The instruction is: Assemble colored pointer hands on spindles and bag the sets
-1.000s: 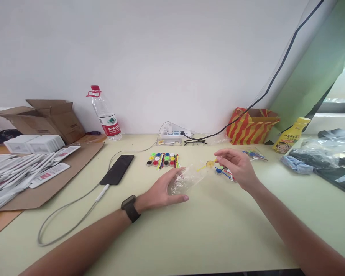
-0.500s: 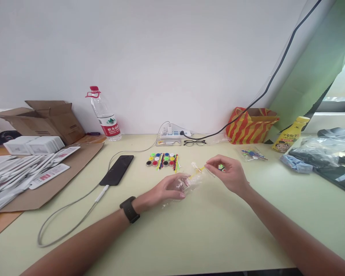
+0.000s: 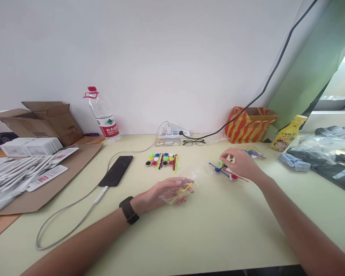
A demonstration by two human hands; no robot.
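Observation:
My left hand (image 3: 164, 193), a dark watch on its wrist, is closed round a small clear plastic bag (image 3: 180, 188) with a yellow cap-and-stick piece inside, held just above the pale green table (image 3: 207, 234). My right hand (image 3: 239, 163) reaches to a small pile of coloured caps and sticks (image 3: 224, 171), blue, red and green, with its fingers curled over the green piece. What those fingers grip is hidden. A neat row of coloured caps and sticks (image 3: 162, 160) lies further back at the centre.
A black phone (image 3: 116, 170) on a grey cable lies left of centre. Water bottle (image 3: 102, 115), cardboard box (image 3: 43, 119) and stacked white packets (image 3: 20, 165) fill the left. Power strip (image 3: 169, 137), glasses (image 3: 193, 142), striped bag (image 3: 248, 124), yellow bottle (image 3: 287, 134) and plastic-wrapped goods (image 3: 319, 153) stand behind and right.
The yellow piece went from my right hand into the bag, which my left hand then closed on and drew nearer. My right hand moved back right to the pile of caps and sticks.

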